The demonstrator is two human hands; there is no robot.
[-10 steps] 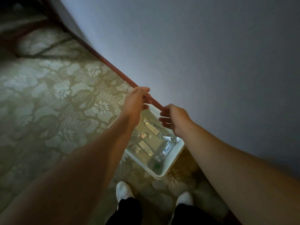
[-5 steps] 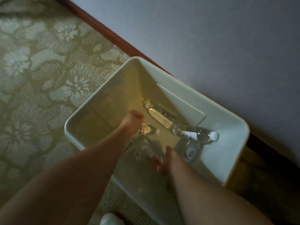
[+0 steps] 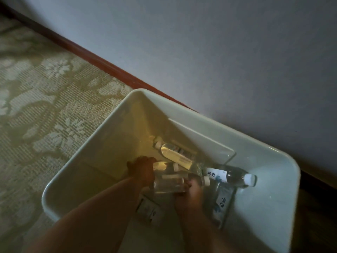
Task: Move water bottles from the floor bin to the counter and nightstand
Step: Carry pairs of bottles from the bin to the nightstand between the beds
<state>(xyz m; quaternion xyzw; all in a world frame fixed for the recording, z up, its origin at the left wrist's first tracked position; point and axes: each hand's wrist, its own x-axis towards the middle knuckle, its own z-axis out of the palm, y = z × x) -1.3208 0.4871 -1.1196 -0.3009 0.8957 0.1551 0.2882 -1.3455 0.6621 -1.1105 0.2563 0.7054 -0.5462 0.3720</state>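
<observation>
Bin [image 3: 87, 181] floor; bottle [image 3: 169, 183] between fingers [image 3: 190, 185]

Dark handwritten characters mark two water bottles' labels [image 3: 213, 175] [image 3: 224, 203], too blurred to read.

The picture is dim and a little soft, with weak yellow light inside the bin [image 3: 269, 161], both hands in shadow, and the edges bent.
</observation>
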